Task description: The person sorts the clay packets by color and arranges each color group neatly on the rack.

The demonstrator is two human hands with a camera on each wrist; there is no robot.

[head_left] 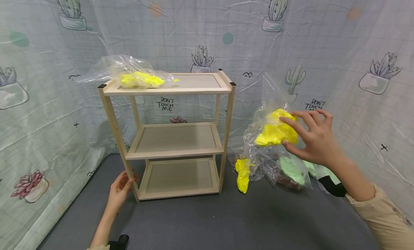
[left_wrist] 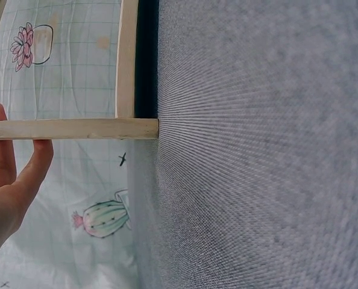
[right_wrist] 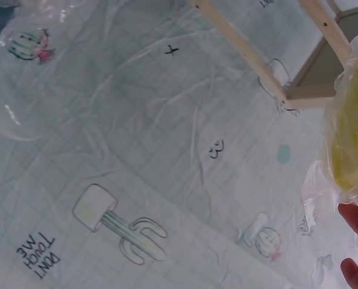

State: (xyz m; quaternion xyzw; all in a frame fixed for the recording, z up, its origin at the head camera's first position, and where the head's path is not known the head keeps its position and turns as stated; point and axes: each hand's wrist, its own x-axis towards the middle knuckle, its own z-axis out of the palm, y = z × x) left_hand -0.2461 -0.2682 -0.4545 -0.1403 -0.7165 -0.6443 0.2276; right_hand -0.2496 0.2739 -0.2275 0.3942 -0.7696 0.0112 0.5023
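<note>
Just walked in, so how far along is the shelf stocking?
Done: one bag of yellow stuff lies on the top shelf. In hand: the right hand lifts a second yellow bag; the left hand steadies the shelf leg. Left: several bags on the floor.

- A clear bag of yellow stuff (right_wrist: 349, 126) fills the right edge of the view, blurred by closeness.
- Fingertips (right_wrist: 355, 220) of the right hand show just below it at the lower right corner.
- A wooden shelf frame (right_wrist: 269, 72) crosses the top right.
- A cactus-print cloth (right_wrist: 125, 156), creased, fills everything behind.
</note>
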